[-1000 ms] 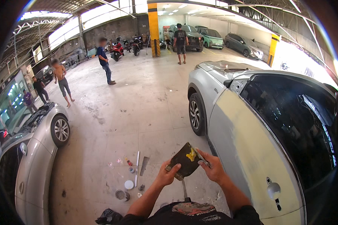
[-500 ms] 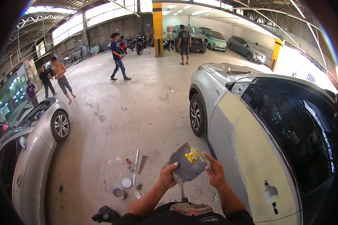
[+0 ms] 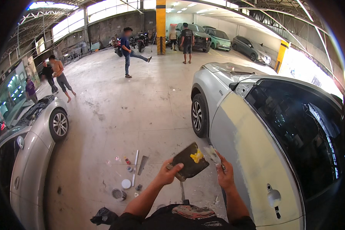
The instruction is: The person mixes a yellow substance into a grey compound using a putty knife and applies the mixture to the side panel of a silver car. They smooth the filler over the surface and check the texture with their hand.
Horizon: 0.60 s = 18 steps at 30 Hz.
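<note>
My left hand (image 3: 166, 173) is closed on a dark, flat mixing board (image 3: 186, 164), thumb on top. A blob of yellow putty (image 3: 196, 156) lies near the board's right edge. In my right hand (image 3: 225, 175) is a putty spreader (image 3: 211, 153) with pale smears, its blade just right of the board and apart from it. Beside my right arm stands a silver car, its front door (image 3: 253, 153) coated with a broad pale-yellow patch. The door handle (image 3: 273, 198) sits low in that patch.
Floor items at my left: an open can (image 3: 119, 194), a white round lid (image 3: 126, 184), a white strip (image 3: 135, 168), a grey flat blade (image 3: 142, 165) and a black bag (image 3: 104, 216). Another silver car (image 3: 34, 153) stands left. Several people are farther off; one (image 3: 128, 51) has a leg raised.
The spreader has come off the board and moved right of it. The board has tilted. Farther off, the person in blue has moved right and lifted a leg.
</note>
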Available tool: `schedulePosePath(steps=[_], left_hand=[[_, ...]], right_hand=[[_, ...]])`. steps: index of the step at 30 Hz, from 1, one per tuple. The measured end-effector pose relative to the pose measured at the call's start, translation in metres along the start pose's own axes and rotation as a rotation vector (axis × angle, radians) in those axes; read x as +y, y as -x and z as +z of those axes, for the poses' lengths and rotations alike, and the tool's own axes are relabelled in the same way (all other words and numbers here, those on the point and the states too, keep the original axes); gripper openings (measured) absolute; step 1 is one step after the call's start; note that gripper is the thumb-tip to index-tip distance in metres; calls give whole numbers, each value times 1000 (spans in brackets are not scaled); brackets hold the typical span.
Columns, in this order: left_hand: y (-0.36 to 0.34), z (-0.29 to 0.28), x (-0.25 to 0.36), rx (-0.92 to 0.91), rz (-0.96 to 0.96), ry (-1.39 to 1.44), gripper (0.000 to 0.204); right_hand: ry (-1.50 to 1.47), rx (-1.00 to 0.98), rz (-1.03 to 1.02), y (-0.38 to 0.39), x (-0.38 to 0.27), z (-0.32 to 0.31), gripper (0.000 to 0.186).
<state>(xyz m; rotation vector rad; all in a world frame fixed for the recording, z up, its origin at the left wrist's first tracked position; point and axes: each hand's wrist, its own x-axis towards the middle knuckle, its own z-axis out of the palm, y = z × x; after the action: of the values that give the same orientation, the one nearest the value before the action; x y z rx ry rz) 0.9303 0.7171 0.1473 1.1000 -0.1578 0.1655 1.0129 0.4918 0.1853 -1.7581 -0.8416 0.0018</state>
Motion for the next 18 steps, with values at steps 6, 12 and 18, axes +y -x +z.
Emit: schedulePosePath(steps=[6,12,18], left_hand=[[1,-4,-16,18,9,-43,30],[-9,0,-4,-16,45,64,31],[-10,13,-11,-42,5,-167,28]], right_hand=[[102,-43,-116,8,1,10,45],[114,-15,218,24,21,-5,46],[103,-4,-29,14,3,-2,46]])
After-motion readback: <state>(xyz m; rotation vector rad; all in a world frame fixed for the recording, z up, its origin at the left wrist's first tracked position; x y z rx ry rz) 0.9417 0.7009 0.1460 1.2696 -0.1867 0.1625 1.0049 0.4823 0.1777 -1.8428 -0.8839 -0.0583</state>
